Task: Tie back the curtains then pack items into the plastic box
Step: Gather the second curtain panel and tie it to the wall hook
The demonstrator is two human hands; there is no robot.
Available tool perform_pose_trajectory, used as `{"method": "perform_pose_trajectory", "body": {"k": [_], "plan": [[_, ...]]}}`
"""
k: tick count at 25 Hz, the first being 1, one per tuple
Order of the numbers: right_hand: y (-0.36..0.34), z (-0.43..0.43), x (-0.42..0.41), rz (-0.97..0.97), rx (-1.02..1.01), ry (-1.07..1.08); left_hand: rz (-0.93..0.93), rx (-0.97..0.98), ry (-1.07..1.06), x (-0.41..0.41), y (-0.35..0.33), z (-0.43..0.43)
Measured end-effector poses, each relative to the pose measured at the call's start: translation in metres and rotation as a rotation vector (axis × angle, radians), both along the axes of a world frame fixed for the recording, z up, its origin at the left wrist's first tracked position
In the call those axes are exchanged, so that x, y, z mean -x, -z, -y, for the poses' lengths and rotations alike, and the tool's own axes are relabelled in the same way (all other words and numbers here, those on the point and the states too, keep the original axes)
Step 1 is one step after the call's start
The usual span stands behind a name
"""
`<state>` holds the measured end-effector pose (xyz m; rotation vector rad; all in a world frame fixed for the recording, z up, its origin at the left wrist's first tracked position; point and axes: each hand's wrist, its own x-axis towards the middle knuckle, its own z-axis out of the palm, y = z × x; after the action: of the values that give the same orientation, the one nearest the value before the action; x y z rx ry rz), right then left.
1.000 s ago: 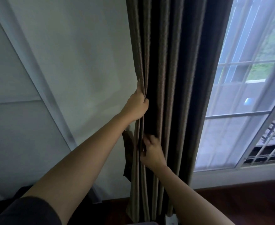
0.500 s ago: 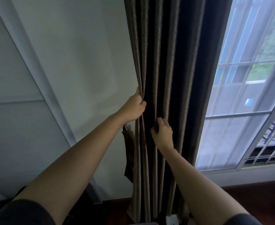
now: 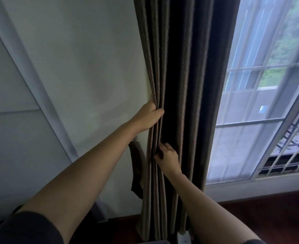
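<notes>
The curtain (image 3: 185,85) hangs in the middle of the scene, a dark brownish cloth gathered into tight upright pleats. It lies between the pale wall (image 3: 74,67) on the left and the window (image 3: 261,103) on the right, and its hem reaches down to the dark wooden floor (image 3: 259,213).

The left hand (image 3: 148,117) is clamped round the left edge of the curtain. Its thumb lies across the front of the outer pleats and its fingers are tucked out of sight behind them.

Lower down and just to the right, the right hand (image 3: 169,156) has its fingers curled into the next folds and pinches them together. The two hands are near each other but apart, the left one higher.

A dark strap (image 3: 136,166) hangs loose against the wall, just left of the curtain and below the left hand.

A thin pale veil covers the window glass, and a metal grille (image 3: 289,161) shows at its lower right.

A small white thing (image 3: 183,237) sits at the foot of the curtain, too little of it showing to tell what it is.

A dark sleeve (image 3: 21,229) covers the left upper arm.
</notes>
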<state>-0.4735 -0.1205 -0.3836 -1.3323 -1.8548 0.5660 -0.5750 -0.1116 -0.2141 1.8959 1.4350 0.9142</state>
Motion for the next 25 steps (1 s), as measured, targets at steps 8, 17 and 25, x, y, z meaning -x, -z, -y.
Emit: {"method": "perform_pose_trajectory", "body": {"k": [8, 17, 25], "plan": [[-0.005, 0.014, -0.002, 0.035, -0.148, 0.037, -0.126, -0.147, -0.077, -0.006, 0.000, 0.004], [-0.094, -0.041, -0.034, -0.242, -0.207, 0.227, -0.129, -0.148, -0.098, 0.004, 0.001, 0.013], [-0.037, -0.002, -0.028, -0.256, -0.005, -0.097, -0.097, -0.137, -0.078, -0.004, 0.001, 0.012]]}}
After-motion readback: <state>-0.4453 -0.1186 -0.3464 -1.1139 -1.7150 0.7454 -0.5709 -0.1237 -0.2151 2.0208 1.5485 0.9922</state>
